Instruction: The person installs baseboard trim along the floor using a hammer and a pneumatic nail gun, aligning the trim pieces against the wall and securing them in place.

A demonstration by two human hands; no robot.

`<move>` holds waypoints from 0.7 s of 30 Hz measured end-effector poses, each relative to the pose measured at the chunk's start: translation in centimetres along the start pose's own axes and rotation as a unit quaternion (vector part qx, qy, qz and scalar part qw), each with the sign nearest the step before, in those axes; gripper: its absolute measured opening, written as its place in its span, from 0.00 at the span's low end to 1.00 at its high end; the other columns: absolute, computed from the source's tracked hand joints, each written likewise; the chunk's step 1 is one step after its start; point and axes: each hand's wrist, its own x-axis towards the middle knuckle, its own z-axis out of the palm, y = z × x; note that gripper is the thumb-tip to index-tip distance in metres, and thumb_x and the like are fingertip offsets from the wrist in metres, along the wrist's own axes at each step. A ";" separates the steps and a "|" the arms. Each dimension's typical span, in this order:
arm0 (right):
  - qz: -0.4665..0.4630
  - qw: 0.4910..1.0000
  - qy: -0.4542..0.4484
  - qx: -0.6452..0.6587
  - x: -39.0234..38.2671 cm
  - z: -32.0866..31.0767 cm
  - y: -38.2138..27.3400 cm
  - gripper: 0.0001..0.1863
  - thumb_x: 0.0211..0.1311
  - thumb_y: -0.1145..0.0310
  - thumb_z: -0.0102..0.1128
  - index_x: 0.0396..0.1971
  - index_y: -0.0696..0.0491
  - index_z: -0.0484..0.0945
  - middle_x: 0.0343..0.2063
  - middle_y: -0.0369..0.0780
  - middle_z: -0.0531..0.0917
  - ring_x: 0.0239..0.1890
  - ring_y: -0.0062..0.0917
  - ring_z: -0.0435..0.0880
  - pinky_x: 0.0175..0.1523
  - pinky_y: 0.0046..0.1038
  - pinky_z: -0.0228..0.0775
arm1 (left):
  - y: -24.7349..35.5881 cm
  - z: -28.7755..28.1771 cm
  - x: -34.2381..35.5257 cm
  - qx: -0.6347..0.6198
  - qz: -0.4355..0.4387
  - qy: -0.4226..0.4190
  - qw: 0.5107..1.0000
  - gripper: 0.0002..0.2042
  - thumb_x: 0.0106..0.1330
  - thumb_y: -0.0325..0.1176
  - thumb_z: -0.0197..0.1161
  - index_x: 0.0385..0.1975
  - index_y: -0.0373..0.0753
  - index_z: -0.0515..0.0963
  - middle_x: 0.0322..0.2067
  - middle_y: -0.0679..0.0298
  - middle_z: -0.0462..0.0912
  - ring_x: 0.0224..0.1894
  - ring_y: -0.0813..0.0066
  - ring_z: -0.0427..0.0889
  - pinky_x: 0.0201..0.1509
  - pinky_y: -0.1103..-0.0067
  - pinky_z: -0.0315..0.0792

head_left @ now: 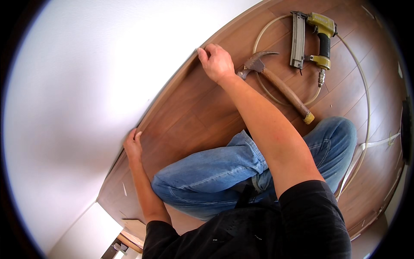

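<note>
- White wall (77, 90) fills the far left and meets the wood-plank floor (207, 114) along a slanting line.
- Pale sliver (125, 189) lies on the floor below my left hand (133, 149), near the wall.
- My left fingers are bent at the upper edge of the brown trim strip (167, 90), towards its lower stretch.
- The strip runs along the foot of the wall, against or just beside it, from lower left to upper right.
- My jeans (211, 170) are folded under me, legs on the floor.
- My right hand (215, 64) is further up the strip, fingers curled at its upper edge; contact partly hidden at both hands, so I cannot tell whether I am pinching or only pressing.
- Claw hammer (282, 88) lies right of my right hand, head to the upper left, handle slanting down to a yellow-wrapped end.
- Olive-yellow nail gun (321, 41) lies beyond it, with black grip and grey magazine.
- Pale hose (366, 103) couples to the gun, loops beneath the hammer and curves down the right side.
- White strap (375, 143) near the hose, far right.
</note>
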 end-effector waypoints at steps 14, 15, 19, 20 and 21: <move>0.000 1.000 0.000 -0.005 -0.1 0.0 -0.1 0.20 0.74 0.52 0.56 0.36 0.55 0.80 0.42 0.48 0.83 0.47 0.48 0.81 0.52 0.45 0.75 | -0.2 0.0 0.0 -0.015 0.016 0.012 1.000 0.16 0.70 0.38 0.68 0.49 0.32 0.84 0.44 0.43 0.87 0.46 0.47 0.86 0.53 0.65 0.78; 0.000 1.000 0.002 -0.002 -0.1 0.0 -0.1 0.20 0.74 0.51 0.56 0.36 0.55 0.80 0.42 0.48 0.83 0.47 0.48 0.81 0.52 0.45 0.75 | -0.2 0.1 0.0 -0.015 0.015 0.012 1.000 0.16 0.70 0.38 0.68 0.49 0.32 0.84 0.44 0.43 0.87 0.46 0.47 0.86 0.53 0.65 0.78; -0.004 1.000 0.007 -0.001 -0.1 0.1 -0.1 0.20 0.73 0.51 0.56 0.35 0.55 0.80 0.42 0.47 0.83 0.46 0.48 0.81 0.51 0.46 0.75 | -0.6 0.2 0.1 -0.015 0.019 0.017 1.000 0.16 0.71 0.39 0.68 0.50 0.33 0.84 0.43 0.44 0.87 0.45 0.47 0.86 0.52 0.65 0.78; -0.004 1.000 0.007 -0.001 -0.1 0.2 -0.1 0.20 0.73 0.51 0.56 0.35 0.55 0.80 0.42 0.47 0.83 0.46 0.48 0.81 0.51 0.46 0.75 | -0.7 0.2 0.1 -0.018 0.019 0.018 1.000 0.16 0.71 0.39 0.68 0.50 0.33 0.84 0.43 0.44 0.87 0.45 0.47 0.86 0.52 0.65 0.78; -0.004 1.000 0.011 -0.002 -0.1 0.2 -0.1 0.20 0.73 0.51 0.56 0.35 0.55 0.80 0.42 0.47 0.83 0.46 0.48 0.81 0.51 0.46 0.75 | -0.6 0.2 0.2 -0.018 0.019 0.017 1.000 0.16 0.71 0.39 0.68 0.50 0.33 0.84 0.43 0.44 0.87 0.45 0.47 0.86 0.52 0.65 0.78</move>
